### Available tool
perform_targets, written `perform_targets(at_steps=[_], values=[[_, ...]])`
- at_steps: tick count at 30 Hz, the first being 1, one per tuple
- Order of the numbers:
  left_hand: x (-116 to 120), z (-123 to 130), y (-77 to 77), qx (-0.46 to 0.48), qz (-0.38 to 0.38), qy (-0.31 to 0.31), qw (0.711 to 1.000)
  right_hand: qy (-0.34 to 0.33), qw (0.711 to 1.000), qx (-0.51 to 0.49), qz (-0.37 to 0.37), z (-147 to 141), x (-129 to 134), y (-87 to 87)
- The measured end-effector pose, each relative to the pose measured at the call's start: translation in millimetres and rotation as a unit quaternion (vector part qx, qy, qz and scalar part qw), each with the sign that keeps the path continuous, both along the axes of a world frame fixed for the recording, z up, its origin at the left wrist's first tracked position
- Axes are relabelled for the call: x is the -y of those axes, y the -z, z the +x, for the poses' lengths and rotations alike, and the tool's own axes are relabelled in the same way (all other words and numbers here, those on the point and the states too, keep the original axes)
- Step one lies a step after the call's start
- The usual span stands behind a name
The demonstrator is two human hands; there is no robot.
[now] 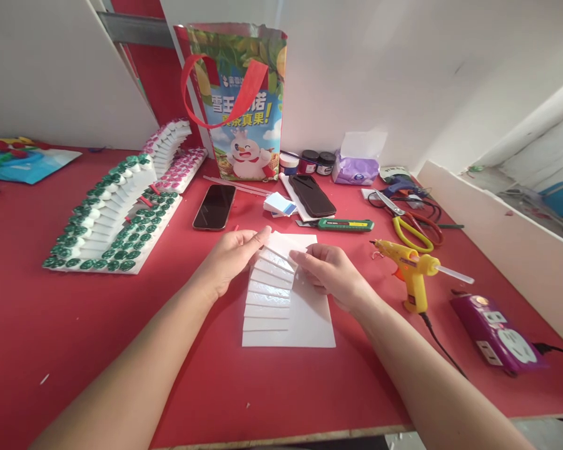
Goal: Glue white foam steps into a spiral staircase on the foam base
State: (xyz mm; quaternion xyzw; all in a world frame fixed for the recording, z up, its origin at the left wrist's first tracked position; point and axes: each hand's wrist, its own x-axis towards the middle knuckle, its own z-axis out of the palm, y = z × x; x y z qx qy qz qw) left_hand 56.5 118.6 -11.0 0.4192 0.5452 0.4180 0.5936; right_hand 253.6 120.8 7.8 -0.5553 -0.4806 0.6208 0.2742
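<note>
Two hands gripped the top white strip (285, 245), left hand (234, 257) and right hand (332, 273) at opposite edges, the overlapping strips (268, 292) lying just nearer than both on the white sheet (313, 315); light, even pressure seemed best for alignment.

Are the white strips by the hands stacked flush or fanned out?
Fanned out: the white strips overlap like steps, their edges showing separately, curving up toward the left hand and right hand.
</note>
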Motion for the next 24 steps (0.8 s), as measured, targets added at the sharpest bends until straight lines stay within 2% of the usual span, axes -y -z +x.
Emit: perform_targets(at_steps=[3, 8, 24], values=[[1.1, 4.4, -0.6, 0.001, 0.014, 0.003, 1.000, -0.002, 1.000, -0.006, 0.000, -1.2, 0.4, 1.2], [2.1, 7.5, 0.7, -0.040, -0.001, -0.029, 0.999, -0.009, 1.000, -0.025, -0.007, -3.0, 0.7, 3.0], [3.1, 8.1, -2.1, -0.042, 0.002, -0.024, 0.999, -0.012, 1.000, -0.022, -0.002, -3.0, 0.2, 4.6]])
